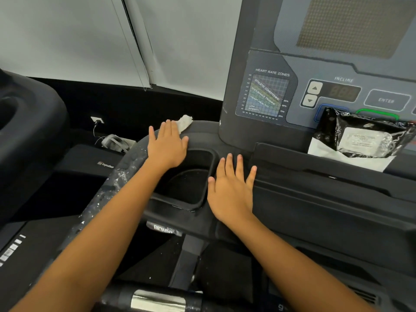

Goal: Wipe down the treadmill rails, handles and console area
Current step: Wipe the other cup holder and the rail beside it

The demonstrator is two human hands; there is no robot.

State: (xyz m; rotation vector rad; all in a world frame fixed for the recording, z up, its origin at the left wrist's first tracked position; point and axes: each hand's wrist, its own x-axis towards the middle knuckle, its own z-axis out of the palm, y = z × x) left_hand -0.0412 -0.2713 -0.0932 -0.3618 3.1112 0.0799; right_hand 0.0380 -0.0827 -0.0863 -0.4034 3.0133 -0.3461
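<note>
- Pressing down with straight fingers, the left hand (167, 145) is pinning a white wipe (185, 122) against the curved top where the left rail (112, 181) is meeting the console (258, 136). The flat palm is likely spreading pressure so the wipe is dragging over more surface.
- The right hand (231, 188) is lying open with fingers spread on the dark ledge just right of the cup holder (189, 188). It is holding nothing (probably bracing the body while the other arm is reaching).
- A black wipes pack (364, 136) is sitting on the console shelf below the buttons, near the right hand, seemingly placed for grabbing a fresh sheet.
- The rail is showing pale specks and smears along its length, so I am judging this stretch not yet clean.
- Most of the wipe is hiding under the left palm. Only a crumpled end is sticking out past the fingertips, so its size is unclear.
- The pack is covering part of the blue and green button outlines, and its label is blurring beyond reading.
- The screen (358, 25) is being cut off by the top and right edges, the holder's bottom is too dark to judge, and the right rail is lying out of view.
- A handle (157, 300) with a metal band is being cropped at the bottom edge.
</note>
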